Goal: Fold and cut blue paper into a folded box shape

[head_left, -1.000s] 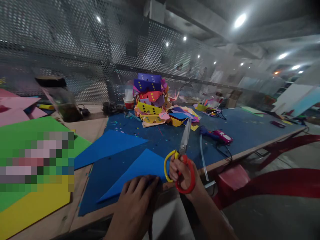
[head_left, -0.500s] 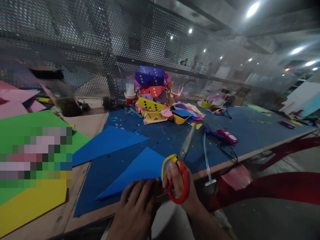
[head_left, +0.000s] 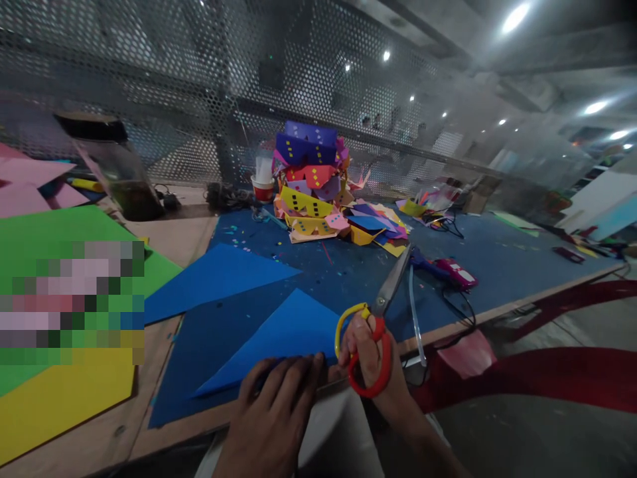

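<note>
My left hand (head_left: 277, 392) lies on the near edge of a folded blue paper sheet (head_left: 293, 325) by the front of the table, fingers stretched over it and thumb hidden. My right hand (head_left: 371, 352) grips a pair of scissors (head_left: 385, 295) with one yellow and one red handle loop. Their blades are together and point away from me, up and to the right. Just right of the sheet, the scissors are held clear of the paper. A second blue sheet (head_left: 223, 275) rests flat behind and to the left.
Green card (head_left: 84, 229) and yellow card (head_left: 70, 405) cover the left side, near a dark-lidded jar (head_left: 119, 169). Decorated paper pieces (head_left: 308, 179) are piled at the back beside a paper cup (head_left: 262, 187). A glue gun (head_left: 450, 272) with a glue stick lies right of the scissors.
My right hand has shifted slightly right and up with the scissors. The left hand stays on the blue sheet, and the view has moved a little.
</note>
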{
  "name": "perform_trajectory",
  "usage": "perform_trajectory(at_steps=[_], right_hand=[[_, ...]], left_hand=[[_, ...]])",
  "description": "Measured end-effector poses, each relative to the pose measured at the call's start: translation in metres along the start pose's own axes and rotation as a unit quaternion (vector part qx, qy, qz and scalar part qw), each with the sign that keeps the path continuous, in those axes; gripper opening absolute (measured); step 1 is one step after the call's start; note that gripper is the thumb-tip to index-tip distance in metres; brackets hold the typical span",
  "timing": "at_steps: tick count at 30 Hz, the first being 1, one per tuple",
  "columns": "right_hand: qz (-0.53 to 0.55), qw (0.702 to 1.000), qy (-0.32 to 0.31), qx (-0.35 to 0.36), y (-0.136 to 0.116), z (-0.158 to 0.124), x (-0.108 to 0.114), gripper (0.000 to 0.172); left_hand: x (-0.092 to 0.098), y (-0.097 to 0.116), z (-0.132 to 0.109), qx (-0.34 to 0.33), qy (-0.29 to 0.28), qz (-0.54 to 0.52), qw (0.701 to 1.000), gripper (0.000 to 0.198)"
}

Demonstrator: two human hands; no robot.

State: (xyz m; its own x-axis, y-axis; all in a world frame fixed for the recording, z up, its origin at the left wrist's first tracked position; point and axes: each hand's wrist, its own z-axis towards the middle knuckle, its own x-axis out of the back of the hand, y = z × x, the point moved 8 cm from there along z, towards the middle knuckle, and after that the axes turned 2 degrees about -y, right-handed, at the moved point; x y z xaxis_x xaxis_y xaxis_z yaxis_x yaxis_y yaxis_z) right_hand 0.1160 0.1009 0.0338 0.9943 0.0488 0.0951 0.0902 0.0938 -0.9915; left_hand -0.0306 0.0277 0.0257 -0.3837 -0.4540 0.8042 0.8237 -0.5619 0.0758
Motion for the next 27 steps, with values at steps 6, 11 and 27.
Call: perform_trajectory(at_steps=[6,11,27], right_hand=[[-0.029,0.999,0.022,0.003,-0.002,0.000,0.013,0.042],[-0.094,0.993,0.066,0.032,-0.010,0.001,0.037,0.043],[-0.034,0.998,0.032,0.041,-0.004,-0.005,0.019,0.039]], left_hand=[[-0.001,-0.002,-0.002,0.007,-0.001,-0.018,1.000,0.038],[-0.004,-0.003,-0.003,0.011,-0.002,-0.021,1.000,0.038],[-0.004,-0.003,-0.003,0.011,-0.008,-0.013,1.000,0.037]])
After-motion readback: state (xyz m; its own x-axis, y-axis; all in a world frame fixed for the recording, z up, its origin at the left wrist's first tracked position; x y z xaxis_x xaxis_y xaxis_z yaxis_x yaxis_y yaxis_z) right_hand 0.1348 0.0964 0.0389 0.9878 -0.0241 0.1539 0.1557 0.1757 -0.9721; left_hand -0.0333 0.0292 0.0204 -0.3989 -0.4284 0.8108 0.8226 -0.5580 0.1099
